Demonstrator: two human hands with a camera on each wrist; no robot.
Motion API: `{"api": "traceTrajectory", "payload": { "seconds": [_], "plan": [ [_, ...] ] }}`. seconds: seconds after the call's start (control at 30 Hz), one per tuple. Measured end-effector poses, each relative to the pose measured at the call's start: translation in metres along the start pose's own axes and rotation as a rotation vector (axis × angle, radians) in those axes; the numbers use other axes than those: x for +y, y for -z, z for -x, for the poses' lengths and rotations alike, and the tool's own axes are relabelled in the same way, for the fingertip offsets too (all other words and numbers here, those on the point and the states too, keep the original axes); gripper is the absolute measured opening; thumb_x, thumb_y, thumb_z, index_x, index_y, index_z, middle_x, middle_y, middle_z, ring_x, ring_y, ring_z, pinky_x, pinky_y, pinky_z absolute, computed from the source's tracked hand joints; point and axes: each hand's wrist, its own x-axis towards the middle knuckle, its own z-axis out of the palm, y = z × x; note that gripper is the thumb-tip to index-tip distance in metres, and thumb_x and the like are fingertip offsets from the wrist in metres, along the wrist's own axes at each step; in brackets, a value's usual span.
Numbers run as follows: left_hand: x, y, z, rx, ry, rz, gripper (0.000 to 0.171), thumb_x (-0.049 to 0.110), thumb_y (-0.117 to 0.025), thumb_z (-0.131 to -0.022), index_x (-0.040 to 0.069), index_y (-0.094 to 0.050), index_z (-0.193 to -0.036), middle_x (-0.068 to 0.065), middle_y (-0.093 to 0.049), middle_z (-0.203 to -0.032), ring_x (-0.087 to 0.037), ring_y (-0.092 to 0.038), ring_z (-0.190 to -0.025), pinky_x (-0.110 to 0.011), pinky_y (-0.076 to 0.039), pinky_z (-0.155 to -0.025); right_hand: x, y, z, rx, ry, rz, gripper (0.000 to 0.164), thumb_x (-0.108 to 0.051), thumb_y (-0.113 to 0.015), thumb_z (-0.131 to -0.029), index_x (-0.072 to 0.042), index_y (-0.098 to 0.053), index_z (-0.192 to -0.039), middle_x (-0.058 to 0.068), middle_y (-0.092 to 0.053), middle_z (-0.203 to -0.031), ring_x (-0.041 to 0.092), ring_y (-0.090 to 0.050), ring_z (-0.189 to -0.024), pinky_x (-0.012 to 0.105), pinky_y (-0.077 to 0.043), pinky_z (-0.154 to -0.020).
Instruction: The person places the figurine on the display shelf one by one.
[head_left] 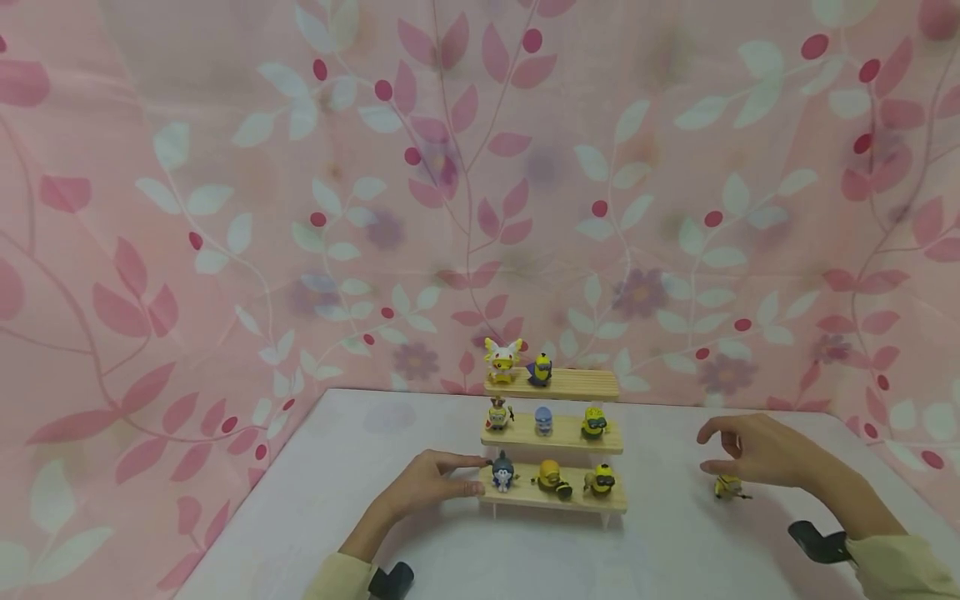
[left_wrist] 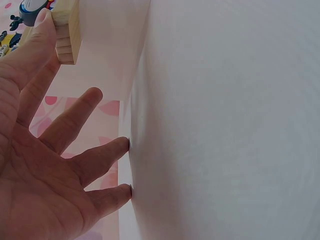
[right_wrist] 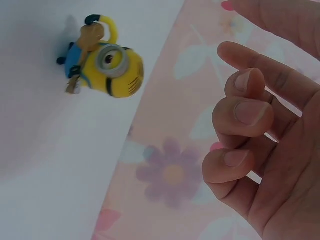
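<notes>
My left hand (head_left: 431,486) is at the left end of a three-tier wooden display stand (head_left: 517,500), thumb and index finger pinching the end of its lowest board (left_wrist: 66,42). The other left fingers are spread, two of them touching the white tabletop. Over the table at the right, my right hand (head_left: 765,450) hovers with loosely bent fingers and nothing between them. Just below it stands a small one-eyed minion figurine (right_wrist: 117,70) in blue overalls with a brown guitar-like item, apart from the fingers in the right wrist view.
Figurines fill spots on every tier: a white-eared yellow one (head_left: 503,362) and a caped minion (head_left: 540,369) on top, a pale blue one (head_left: 543,421) mid-tier, a dark-haired one (head_left: 502,472) below. A pink floral curtain (head_left: 480,208) hangs behind the white table (head_left: 300,533).
</notes>
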Motion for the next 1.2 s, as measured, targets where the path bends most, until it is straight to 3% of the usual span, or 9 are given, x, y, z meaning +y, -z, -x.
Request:
{"api": "traceTrajectory", "payload": {
  "seconds": [0.4, 0.77, 1.2],
  "plan": [
    [-0.003, 0.001, -0.002, -0.007, -0.006, -0.007, 0.04, 0.04, -0.078, -0.084, 0.025, -0.073, -0.12, 0.007, -0.067, -0.124, -0.028, -0.051, -0.13, -0.057, -0.036, -0.108, 0.012, -0.01, 0.016, -0.013, -0.018, -0.006, 0.03, -0.041, -0.082, -0.079, -0.023, -0.067, -0.098, -0.016, -0.045, -0.068, -0.003, -0.036, -0.057, 0.019, -0.031, -0.047],
    [-0.005, 0.0, -0.004, 0.001, -0.014, -0.009, 0.039, 0.04, -0.079, -0.083, 0.025, -0.074, -0.119, 0.008, -0.067, -0.124, -0.027, -0.052, -0.129, -0.055, -0.037, -0.108, 0.015, -0.012, 0.024, -0.061, -0.091, -0.004, 0.038, -0.047, -0.083, -0.076, -0.02, -0.069, -0.099, -0.014, -0.045, -0.067, -0.001, -0.036, -0.057, 0.019, -0.029, -0.048],
    [-0.006, 0.0, -0.003, 0.013, -0.013, -0.014, 0.039, 0.042, -0.079, -0.083, 0.027, -0.074, -0.119, 0.008, -0.066, -0.125, -0.028, -0.052, -0.129, -0.057, -0.037, -0.107, 0.02, -0.017, 0.03, -0.056, -0.047, -0.009, 0.033, -0.039, -0.083, -0.077, -0.019, -0.067, -0.099, -0.016, -0.04, -0.065, -0.003, -0.031, -0.056, 0.019, -0.027, -0.047]
  ]
}}
